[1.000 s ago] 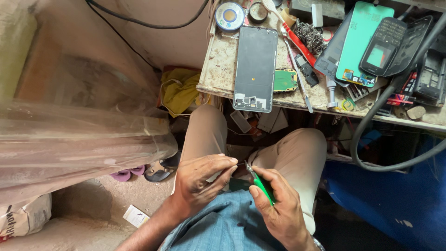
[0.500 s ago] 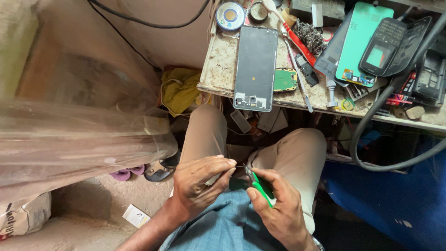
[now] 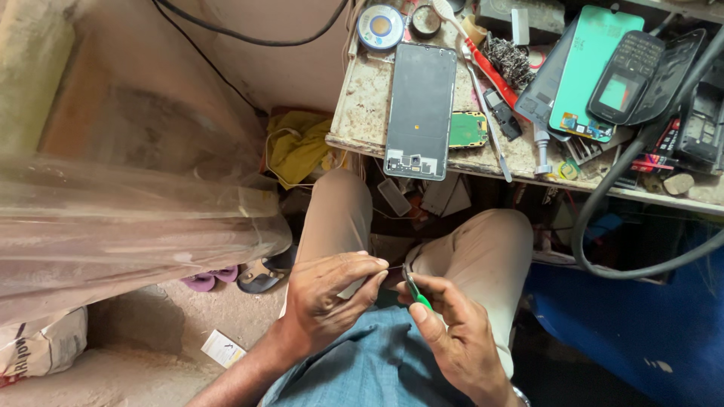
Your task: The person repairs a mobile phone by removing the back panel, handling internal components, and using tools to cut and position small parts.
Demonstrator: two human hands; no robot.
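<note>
From the head view, the person sits with both knees up under the edge of a cluttered tabletop (image 3: pixel 362 105), and both hands meet low in the lap, over the blue shirt. The left hand (image 3: pixel 328 298) is curled, its thumb and forefinger pinched narrow on a thin dark wire-like piece (image 3: pixel 394 266) that sticks out toward the other hand (too small to tell what it is). The right hand (image 3: pixel 452 332) is closed around a small green-handled tool (image 3: pixel 417 294), the green grip showing between thumb and forefinger and the dark tip pointing up toward the pinched piece. The two hands are just beside each other, fingertips nearly touching, between the two trouser legs.

Up on the tabletop, well apart from the hands, a dark phone frame (image 3: pixel 420 109) lies flat with its lower end at the near edge. Just to its right sits a small green circuit board (image 3: pixel 467 130). Farther right lie a teal phone back panel (image 3: pixel 592 71) and a dark keypad phone (image 3: pixel 628 75) resting on it. A round solder reel (image 3: pixel 381 26) sits at the far edge. A thick black cable (image 3: pixel 603 196) loops down off the right side. A yellow cloth (image 3: pixel 298 147) hangs below the tabletop's left corner.
</note>
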